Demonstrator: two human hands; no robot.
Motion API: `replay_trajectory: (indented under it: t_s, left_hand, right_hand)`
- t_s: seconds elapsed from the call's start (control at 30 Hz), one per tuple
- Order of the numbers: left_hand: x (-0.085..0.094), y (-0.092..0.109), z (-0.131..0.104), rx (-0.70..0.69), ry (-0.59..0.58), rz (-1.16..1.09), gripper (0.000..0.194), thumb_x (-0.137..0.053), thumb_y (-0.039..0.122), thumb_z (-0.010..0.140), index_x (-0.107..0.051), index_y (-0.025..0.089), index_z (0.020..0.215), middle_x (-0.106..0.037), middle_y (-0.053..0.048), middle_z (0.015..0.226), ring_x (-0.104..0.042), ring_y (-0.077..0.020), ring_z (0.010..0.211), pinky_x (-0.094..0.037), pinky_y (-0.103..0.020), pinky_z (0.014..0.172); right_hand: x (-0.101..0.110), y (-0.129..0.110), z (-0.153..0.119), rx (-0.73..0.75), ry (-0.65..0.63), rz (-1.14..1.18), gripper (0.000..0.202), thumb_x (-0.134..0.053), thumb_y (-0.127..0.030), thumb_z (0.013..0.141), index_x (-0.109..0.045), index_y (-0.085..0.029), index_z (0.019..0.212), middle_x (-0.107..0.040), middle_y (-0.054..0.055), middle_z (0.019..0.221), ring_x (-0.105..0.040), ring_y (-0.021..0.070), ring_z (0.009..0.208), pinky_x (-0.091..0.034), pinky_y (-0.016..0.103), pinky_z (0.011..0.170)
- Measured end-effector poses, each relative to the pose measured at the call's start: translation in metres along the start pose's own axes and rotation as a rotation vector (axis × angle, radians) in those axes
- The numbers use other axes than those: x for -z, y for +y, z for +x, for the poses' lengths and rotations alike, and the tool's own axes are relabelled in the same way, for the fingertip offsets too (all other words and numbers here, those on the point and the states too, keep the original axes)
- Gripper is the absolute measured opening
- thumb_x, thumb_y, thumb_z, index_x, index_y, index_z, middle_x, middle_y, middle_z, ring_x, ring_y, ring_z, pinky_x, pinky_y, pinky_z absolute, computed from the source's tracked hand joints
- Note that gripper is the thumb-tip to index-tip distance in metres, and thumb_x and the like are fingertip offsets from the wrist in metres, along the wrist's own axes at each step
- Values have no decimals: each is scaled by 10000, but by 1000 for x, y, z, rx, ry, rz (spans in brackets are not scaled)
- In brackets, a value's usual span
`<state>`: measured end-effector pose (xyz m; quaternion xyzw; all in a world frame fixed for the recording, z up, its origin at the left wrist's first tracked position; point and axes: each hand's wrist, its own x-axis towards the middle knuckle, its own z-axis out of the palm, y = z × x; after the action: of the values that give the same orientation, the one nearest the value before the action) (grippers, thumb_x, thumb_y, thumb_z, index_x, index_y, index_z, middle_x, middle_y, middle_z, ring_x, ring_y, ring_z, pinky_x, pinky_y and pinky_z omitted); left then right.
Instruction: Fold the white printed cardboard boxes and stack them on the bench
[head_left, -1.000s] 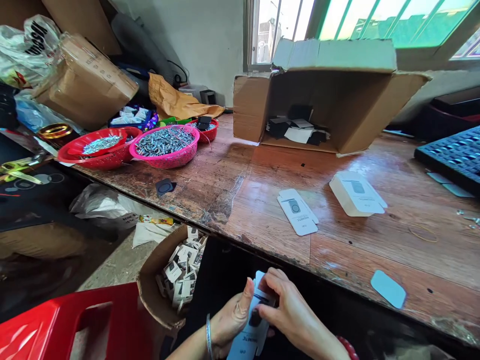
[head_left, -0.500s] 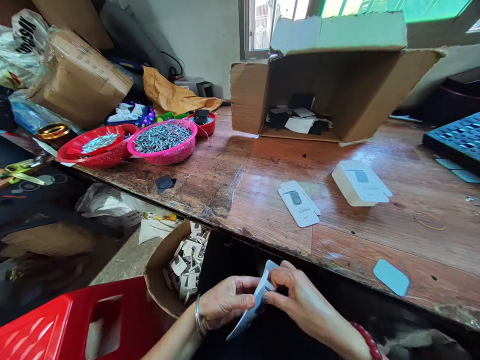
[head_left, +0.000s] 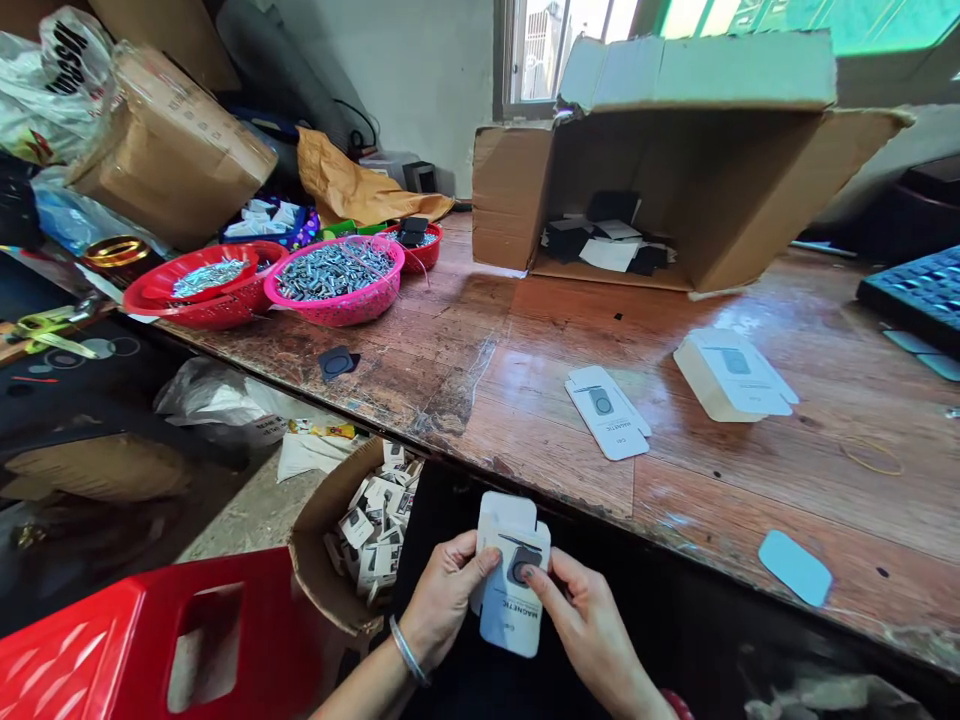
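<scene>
Between my hands is a flat white printed card box (head_left: 511, 615), unfolded, its face with the word MAGNETIC turned up toward me. My left hand (head_left: 444, 598) grips its left edge, thumb on top. My right hand (head_left: 585, 610) pinches the right edge, with the thumb over the printed dark square. The card is held over my lap, in front of the table edge. On the table lie a few matching flat cards (head_left: 606, 412) and, to their right, a thick stack of the same cards (head_left: 733, 372).
An open cardboard box (head_left: 510, 200) with black and white pieces stands at the back. Baskets of metal parts, including a pink basket (head_left: 341, 312), sit left. Below, a carton (head_left: 315, 570) holds many small white boxes beside a red stool (head_left: 97, 640). A pale blue rounded piece (head_left: 795, 567) lies right.
The card has turned from edge-on to face-up, showing its print. Both hands have shifted with it, now at its two sides. The view has moved slightly.
</scene>
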<state>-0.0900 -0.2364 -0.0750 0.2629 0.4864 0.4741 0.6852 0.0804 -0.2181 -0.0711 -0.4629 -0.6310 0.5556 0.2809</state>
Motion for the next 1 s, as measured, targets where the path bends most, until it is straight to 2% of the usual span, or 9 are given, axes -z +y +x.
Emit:
replay_trajectory:
  t_s: [0.1,0.2,0.27,0.37,0.6,0.67,0.77,0.9,1.0]
  left_hand:
    - [-6,-9,0,-46,116,109,338,-775,368,704,-601,151,895,-715,-44,800,-644,-183,727,-490,-274,686]
    - [-10,-15,-2,-166,262,172,514,-784,211,672,-461,220,1072,-696,-24,921,-682,-195,830,-520,-289,745]
    - [-12,-16,-5,-206,233,173,570,-755,165,695,-421,242,1151,-690,-29,991,-690,-194,896,-526,-298,801]
    - [-13,-17,-11,-189,88,150,518,-731,204,747,-472,225,1196,-715,-64,1023,-696,-213,939,-528,-314,840]
    - [-11,-28,-13,-236,53,145,547,-731,344,793,-538,237,1293,-739,-76,1067,-702,-212,945,-542,-307,853]
    - [-9,-30,-14,-233,27,172,538,-723,371,801,-556,240,1296,-731,-82,1103,-696,-214,960,-537,-308,867]
    - [-4,-31,-17,-250,-43,244,468,-697,413,820,-607,231,1242,-720,-81,1097,-677,-215,972,-523,-299,870]
    - [5,-33,-21,-300,-5,458,282,-640,448,854,-683,181,931,-676,-31,822,-612,-157,750,-475,-225,684]
    - [7,-31,-20,-316,51,592,314,-620,445,865,-636,161,731,-592,1,676,-518,-126,646,-401,-211,608]
  right_hand:
    - [-2,11,-3,3,58,-122,409,-480,-474,953,-652,-154,764,-612,12,672,-540,154,622,-432,242,552]
    - [-3,17,-6,-14,97,-123,410,-508,-485,936,-649,-153,742,-634,22,663,-570,163,613,-451,243,541]
    - [-3,17,-8,-2,153,2,326,-556,-472,914,-657,-164,887,-695,49,783,-644,192,702,-520,259,607]
    - [-3,16,-12,37,311,204,321,-647,-443,861,-621,-195,1063,-725,81,965,-702,227,867,-584,297,741]
    - [-7,26,-18,39,507,363,353,-770,-365,763,-667,-238,1075,-750,64,960,-724,215,855,-605,267,725]
    - [-6,28,-17,36,481,358,291,-784,-397,740,-719,-233,973,-746,59,920,-716,220,841,-598,268,727]
    - [-2,29,-14,-34,340,343,292,-749,-479,756,-758,-223,896,-739,61,858,-694,221,786,-577,274,696]
    - [1,27,-13,-74,129,307,368,-623,-527,856,-740,-188,775,-665,49,771,-608,180,708,-501,256,639]
    - [0,25,-15,-33,51,277,452,-581,-541,880,-672,-160,655,-553,18,693,-504,139,634,-429,239,576]
